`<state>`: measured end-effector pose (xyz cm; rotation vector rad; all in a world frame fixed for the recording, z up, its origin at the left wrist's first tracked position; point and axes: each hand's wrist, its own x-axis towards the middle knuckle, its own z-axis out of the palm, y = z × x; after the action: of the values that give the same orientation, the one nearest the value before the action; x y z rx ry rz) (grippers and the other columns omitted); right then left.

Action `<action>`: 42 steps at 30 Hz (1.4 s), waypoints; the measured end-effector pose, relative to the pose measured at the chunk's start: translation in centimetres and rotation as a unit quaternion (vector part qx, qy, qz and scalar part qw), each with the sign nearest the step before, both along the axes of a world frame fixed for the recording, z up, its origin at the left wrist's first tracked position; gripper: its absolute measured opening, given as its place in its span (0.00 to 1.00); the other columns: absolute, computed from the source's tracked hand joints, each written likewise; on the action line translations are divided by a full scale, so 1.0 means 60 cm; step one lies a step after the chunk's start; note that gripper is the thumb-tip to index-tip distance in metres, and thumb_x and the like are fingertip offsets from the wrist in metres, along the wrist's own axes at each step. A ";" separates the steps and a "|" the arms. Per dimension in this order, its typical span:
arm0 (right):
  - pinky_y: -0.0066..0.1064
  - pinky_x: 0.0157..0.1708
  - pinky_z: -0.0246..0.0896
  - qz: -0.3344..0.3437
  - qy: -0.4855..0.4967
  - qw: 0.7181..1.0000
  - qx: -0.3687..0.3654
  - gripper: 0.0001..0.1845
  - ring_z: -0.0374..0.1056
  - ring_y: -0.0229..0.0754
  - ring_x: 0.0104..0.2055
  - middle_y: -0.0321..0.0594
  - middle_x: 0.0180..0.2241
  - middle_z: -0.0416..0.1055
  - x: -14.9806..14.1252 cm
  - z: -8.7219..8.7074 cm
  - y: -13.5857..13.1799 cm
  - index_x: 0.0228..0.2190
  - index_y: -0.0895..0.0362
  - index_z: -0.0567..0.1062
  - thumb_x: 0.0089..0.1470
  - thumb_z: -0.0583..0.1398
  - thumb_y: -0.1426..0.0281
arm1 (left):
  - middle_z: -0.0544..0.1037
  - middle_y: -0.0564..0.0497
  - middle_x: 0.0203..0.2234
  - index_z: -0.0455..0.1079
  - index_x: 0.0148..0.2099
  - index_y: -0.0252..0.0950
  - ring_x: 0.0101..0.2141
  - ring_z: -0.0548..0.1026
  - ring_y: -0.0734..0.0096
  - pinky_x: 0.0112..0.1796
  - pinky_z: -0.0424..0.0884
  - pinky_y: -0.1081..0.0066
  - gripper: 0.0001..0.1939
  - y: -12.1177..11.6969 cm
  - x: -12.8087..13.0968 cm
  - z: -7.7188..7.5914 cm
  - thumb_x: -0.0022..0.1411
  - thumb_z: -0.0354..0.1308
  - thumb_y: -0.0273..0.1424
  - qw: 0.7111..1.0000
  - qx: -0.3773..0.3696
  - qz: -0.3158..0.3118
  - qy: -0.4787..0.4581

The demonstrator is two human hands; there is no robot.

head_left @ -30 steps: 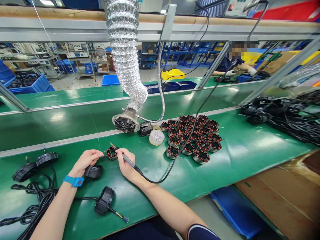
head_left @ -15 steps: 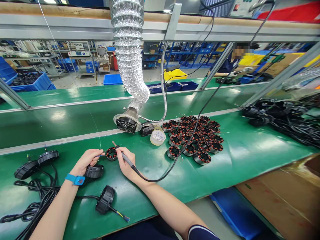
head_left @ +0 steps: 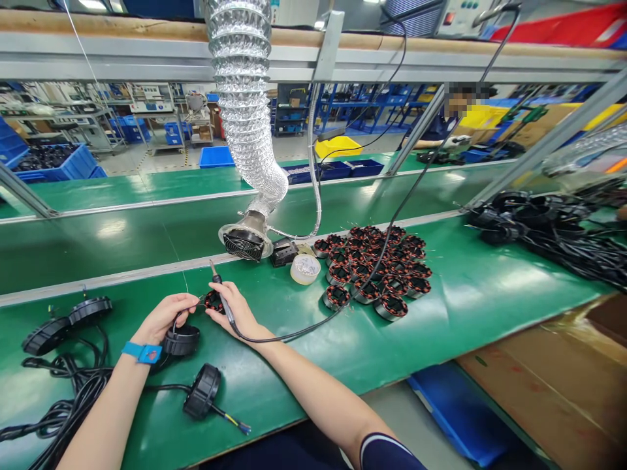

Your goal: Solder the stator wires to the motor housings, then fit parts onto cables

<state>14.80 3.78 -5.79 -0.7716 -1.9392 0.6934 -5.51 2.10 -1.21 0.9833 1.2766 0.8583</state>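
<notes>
My right hand (head_left: 236, 309) is wrapped round a soldering iron (head_left: 225, 309), its tip pointing up and away from me. Fingers of that hand also reach a small wound stator (head_left: 212, 301) with copper coils, partly hidden behind them. Just left of the stator, my left hand (head_left: 168, 316), with a blue wrist strap (head_left: 142, 352), pinches a thin wire; its exact end is too small to make out. A fine strand of solder wire (head_left: 185, 281) comes down to these fingers. Right below the left hand sits a round black housing (head_left: 181, 340) with a cable.
Several stators (head_left: 375, 271) stand grouped at right, beside a round tub (head_left: 305, 269). A fume extractor (head_left: 245, 236) hangs above the bench. Another black housing (head_left: 202, 391) lies near the front edge, cables (head_left: 73, 398) at left. Across the bench a person (head_left: 435, 127) works.
My right hand has shifted left onto the stator, and the soldering iron has swung from lying low against it to a steeper angle, tip lifted away. My left hand keeps its pinch.
</notes>
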 end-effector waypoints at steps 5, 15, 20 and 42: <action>0.33 0.49 0.65 0.016 0.009 1.000 -0.004 0.33 0.67 0.41 0.46 0.44 0.49 0.62 0.002 0.005 -0.001 0.58 0.52 0.63 0.52 0.65 0.71 | 0.72 0.56 0.20 0.71 0.29 0.31 0.12 0.59 0.88 0.15 0.52 0.82 0.19 0.001 0.001 -0.003 0.45 0.71 0.40 1.000 0.002 0.016 -0.001; 0.32 0.47 0.66 0.017 0.013 1.000 -0.010 0.32 0.67 0.41 0.45 0.43 0.48 0.63 0.002 0.010 -0.006 0.56 0.52 0.65 0.51 0.65 0.72 | 0.56 0.64 0.07 0.70 0.31 0.32 0.10 0.49 0.85 0.13 0.44 0.81 0.26 0.001 0.011 -0.003 0.47 0.67 0.52 0.999 -0.001 -0.010 0.053; 0.33 0.48 0.66 0.015 0.014 1.000 -0.012 0.32 0.67 0.41 0.46 0.43 0.49 0.63 0.002 0.007 -0.007 0.57 0.52 0.64 0.51 0.65 0.71 | 0.57 0.64 0.08 0.72 0.35 0.30 0.11 0.51 0.84 0.14 0.44 0.80 0.30 -0.002 0.011 0.002 0.51 0.62 0.56 0.997 0.005 -0.003 0.076; 0.34 0.49 0.66 -0.079 -0.021 0.996 0.019 0.33 0.69 0.43 0.47 0.45 0.49 0.64 0.048 0.087 -0.030 0.58 0.52 0.63 0.53 0.67 0.62 | 0.62 0.60 0.15 0.71 0.30 0.32 0.17 0.58 0.78 0.20 0.54 0.76 0.29 0.001 0.001 0.000 0.49 0.62 0.57 0.987 0.084 0.032 0.135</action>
<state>17.65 2.00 -0.60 -0.9115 -1.8987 0.5470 -5.47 2.16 -1.21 1.2302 1.4894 0.9163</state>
